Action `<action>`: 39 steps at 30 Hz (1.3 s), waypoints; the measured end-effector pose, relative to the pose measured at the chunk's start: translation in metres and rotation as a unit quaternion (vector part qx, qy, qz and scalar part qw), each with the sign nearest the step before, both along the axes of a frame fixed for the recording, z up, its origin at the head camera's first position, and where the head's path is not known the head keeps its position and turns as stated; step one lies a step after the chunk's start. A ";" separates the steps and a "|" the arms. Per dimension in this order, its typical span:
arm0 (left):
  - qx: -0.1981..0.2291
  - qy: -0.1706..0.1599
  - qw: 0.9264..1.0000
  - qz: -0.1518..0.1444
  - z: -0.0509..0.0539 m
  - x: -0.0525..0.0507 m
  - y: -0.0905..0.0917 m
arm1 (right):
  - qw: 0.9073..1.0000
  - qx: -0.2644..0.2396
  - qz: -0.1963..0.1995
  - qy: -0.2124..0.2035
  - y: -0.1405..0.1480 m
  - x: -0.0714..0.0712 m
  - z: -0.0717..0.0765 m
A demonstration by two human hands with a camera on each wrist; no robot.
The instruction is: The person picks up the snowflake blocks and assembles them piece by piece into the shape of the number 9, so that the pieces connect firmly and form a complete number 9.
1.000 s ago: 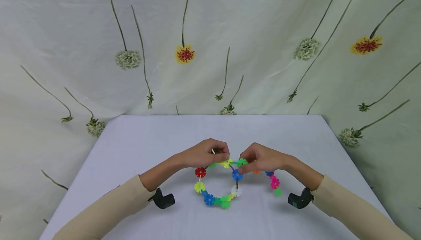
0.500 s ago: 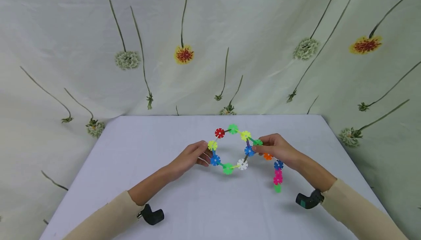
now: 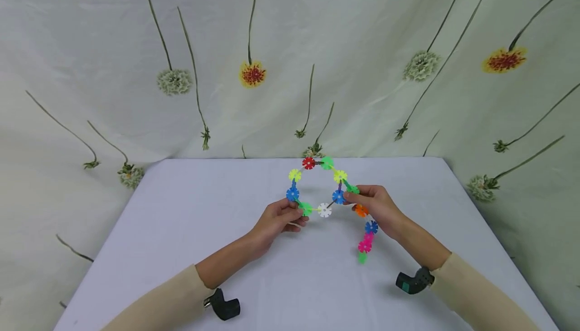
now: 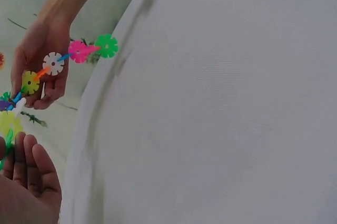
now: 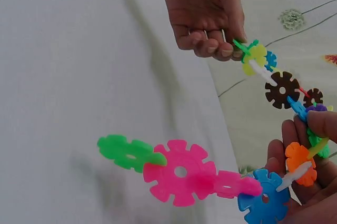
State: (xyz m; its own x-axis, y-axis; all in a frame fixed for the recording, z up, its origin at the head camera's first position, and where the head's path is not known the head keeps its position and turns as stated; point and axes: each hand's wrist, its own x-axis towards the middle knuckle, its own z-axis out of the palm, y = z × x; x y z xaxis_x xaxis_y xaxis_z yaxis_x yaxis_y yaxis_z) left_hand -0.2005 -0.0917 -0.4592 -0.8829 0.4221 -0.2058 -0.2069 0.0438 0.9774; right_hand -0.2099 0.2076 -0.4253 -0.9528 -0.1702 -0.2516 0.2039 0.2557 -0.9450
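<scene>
A ring of slotted plastic snowflake discs [image 3: 308,163], in red, yellow, blue, green and white, stands raised above the table, linked edge to edge. My left hand [image 3: 275,220] pinches a green disc [image 3: 306,209] at its lower left, the other fingers loosely spread below. At the ring's right side my right hand [image 3: 379,206] grips it between thumb and fingers, by a green and a blue disc [image 3: 338,197]. From there a tail of discs hangs down: an orange disc [image 3: 361,210], a blue one, pink discs [image 5: 180,171] and a green end disc [image 5: 131,153].
A white-covered table [image 3: 217,185] lies beneath both hands. Behind it hangs a pale cloth [image 3: 362,34] printed with flowers. Black wrist cameras [image 3: 225,305] stick out below the beige sleeves [image 3: 480,290].
The ring has risen and tipped upright, away from the table. My left hand has let go of its top and now holds the lower left. My right hand keeps its grip, with the tail hanging.
</scene>
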 end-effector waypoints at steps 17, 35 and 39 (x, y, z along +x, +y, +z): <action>-0.053 0.030 0.998 0.012 0.024 -0.055 0.000 | 0.994 -0.028 0.076 -0.070 -0.001 0.017 0.001; -0.236 0.058 0.968 -0.062 -0.006 -0.073 -0.007 | 0.985 -0.068 0.084 -0.136 0.001 0.019 -0.043; -0.260 0.067 0.961 -0.063 -0.008 -0.073 -0.005 | 0.985 -0.068 0.091 -0.133 0.003 0.020 -0.042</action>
